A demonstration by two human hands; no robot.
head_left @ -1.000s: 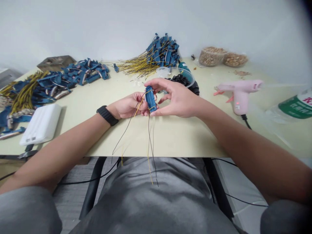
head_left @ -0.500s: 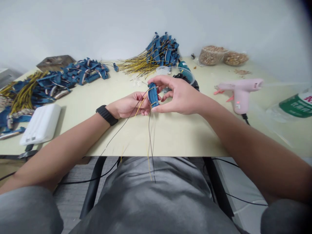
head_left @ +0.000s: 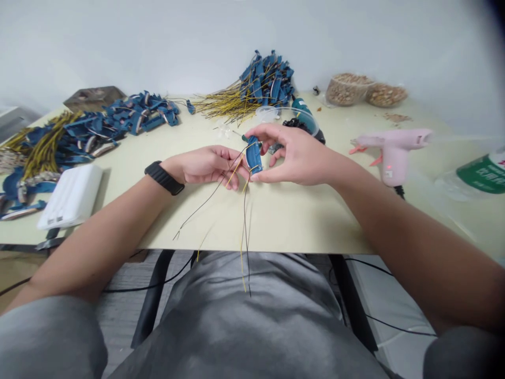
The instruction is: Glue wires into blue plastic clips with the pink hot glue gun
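Observation:
My right hand (head_left: 294,155) pinches a small blue plastic part (head_left: 253,154) between thumb and fingers, holding it upright just above the pale table (head_left: 276,216). Thin black and yellow wires (head_left: 245,226) hang from the part down past the table edge over my lap. My left hand (head_left: 207,166), with a black watch on its wrist, has its fingers closed on the wires beside the part, one black strand trailing left across the table.
Heaps of blue parts with yellow wires lie at left (head_left: 79,134) and at the back (head_left: 264,84). A white box (head_left: 71,197) sits at left. A pink glue gun (head_left: 392,150), a clear bowl (head_left: 292,118), two jars (head_left: 349,89) and a green bottle (head_left: 483,173) stand at right.
The blue part has shifted slightly right and farther away. My left hand has turned, its fingers now stretched toward the wires. The loose black wire swung further left across the table.

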